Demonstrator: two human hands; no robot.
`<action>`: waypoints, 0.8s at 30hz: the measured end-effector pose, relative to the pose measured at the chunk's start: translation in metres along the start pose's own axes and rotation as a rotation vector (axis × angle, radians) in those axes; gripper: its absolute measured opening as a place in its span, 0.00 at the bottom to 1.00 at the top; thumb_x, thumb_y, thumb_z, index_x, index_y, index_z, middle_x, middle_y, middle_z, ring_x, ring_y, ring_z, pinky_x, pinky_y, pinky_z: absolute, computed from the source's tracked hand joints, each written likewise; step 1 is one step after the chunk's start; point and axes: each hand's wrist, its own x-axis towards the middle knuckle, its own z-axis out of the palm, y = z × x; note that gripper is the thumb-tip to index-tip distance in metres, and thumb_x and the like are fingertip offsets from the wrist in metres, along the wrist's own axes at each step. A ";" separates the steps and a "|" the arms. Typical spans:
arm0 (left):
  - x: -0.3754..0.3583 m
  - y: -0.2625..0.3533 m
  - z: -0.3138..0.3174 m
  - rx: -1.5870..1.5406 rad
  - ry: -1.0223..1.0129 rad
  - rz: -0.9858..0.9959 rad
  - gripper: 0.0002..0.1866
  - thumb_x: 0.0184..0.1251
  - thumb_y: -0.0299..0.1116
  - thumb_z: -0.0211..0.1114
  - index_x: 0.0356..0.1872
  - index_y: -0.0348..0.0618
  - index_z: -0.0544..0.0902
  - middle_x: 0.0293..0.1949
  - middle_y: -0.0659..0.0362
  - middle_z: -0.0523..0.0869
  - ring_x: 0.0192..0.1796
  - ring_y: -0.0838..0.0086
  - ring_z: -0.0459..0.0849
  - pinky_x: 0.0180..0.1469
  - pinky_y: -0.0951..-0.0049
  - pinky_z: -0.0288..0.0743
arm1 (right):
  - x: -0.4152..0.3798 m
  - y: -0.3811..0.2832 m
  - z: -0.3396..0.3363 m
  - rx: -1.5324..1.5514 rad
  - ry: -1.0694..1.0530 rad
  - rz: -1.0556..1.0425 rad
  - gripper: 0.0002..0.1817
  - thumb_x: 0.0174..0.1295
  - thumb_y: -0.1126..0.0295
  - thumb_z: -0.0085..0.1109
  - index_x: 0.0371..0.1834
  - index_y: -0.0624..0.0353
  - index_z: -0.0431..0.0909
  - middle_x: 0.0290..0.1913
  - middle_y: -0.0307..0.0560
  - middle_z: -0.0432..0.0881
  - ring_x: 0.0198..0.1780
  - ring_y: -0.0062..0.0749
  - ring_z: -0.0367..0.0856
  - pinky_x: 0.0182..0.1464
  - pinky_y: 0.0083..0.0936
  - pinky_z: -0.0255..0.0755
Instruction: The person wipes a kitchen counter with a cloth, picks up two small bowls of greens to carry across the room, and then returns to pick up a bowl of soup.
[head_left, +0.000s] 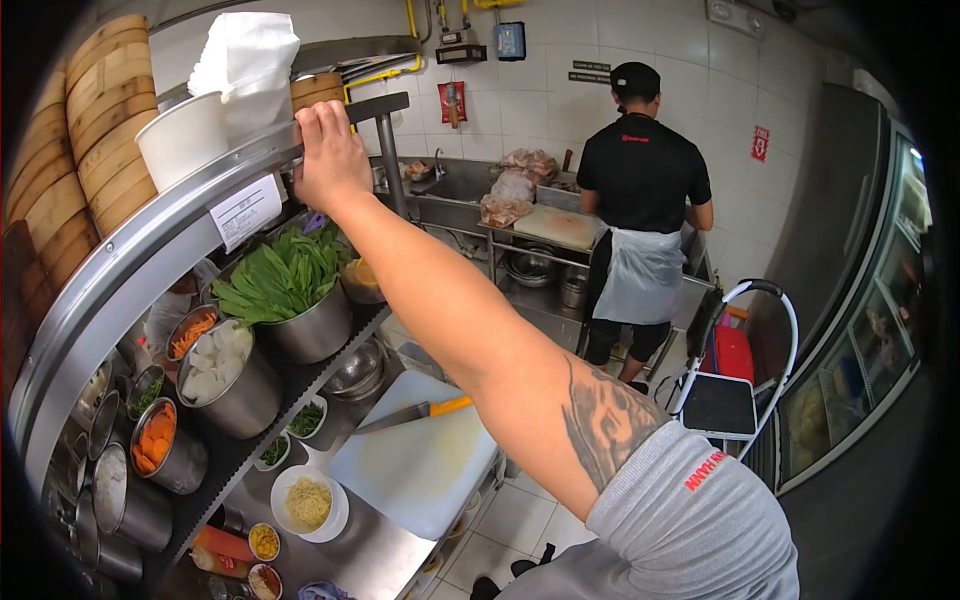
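Fingers (322, 118) of the right hand (330, 155) were together, curled over the curved stainless-steel shelf rim (165, 222), clamped on it near the top centre-left of the frame; fingertips hidden, so couldn't tell how hard. Rim swept from there down to the left edge. Bare forearm crossed mid-frame from a grey sleeve (690, 510) with red lettering, lower right.

Just left of the hand: printed white paper slip (246, 210) on the rim, round white tub (185, 142) and folded white paper stack (245, 65) above it. Stacked round bamboo steamers (112, 130) filled the upper left.

Below the hand: green leafy vegetables (285, 272) in a steel pot (312, 328). Orange slices (155, 438) sat in another pot, lower left. White cutting board (410, 470), bottom centre, carried an orange-handled knife (450, 406); white bowl (281, 497) of pale shreds stood beside it.

Co-worker in black shirt (640, 160), upper right, faced away at the sink counter.
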 end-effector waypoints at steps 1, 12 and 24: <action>0.001 0.001 -0.004 -0.020 -0.011 -0.011 0.39 0.67 0.63 0.57 0.68 0.41 0.75 0.69 0.44 0.75 0.75 0.47 0.68 0.65 0.34 0.66 | 0.000 0.000 -0.001 0.007 -0.008 0.007 0.38 0.47 0.75 0.67 0.65 0.52 0.63 0.64 0.50 0.67 0.75 0.49 0.62 0.65 0.44 0.72; 0.001 0.004 -0.012 -0.041 -0.067 -0.045 0.38 0.65 0.63 0.60 0.66 0.42 0.77 0.68 0.45 0.76 0.74 0.47 0.70 0.65 0.35 0.65 | 0.000 0.002 0.004 0.062 0.041 0.005 0.35 0.48 0.75 0.65 0.63 0.52 0.65 0.63 0.50 0.69 0.75 0.50 0.63 0.65 0.45 0.73; 0.005 0.015 -0.031 -0.211 -0.120 -0.175 0.34 0.66 0.49 0.60 0.72 0.44 0.74 0.74 0.40 0.70 0.79 0.46 0.61 0.78 0.43 0.52 | -0.002 0.013 0.022 -0.030 0.130 -0.128 0.35 0.48 0.75 0.67 0.64 0.52 0.66 0.62 0.52 0.72 0.71 0.54 0.66 0.73 0.44 0.67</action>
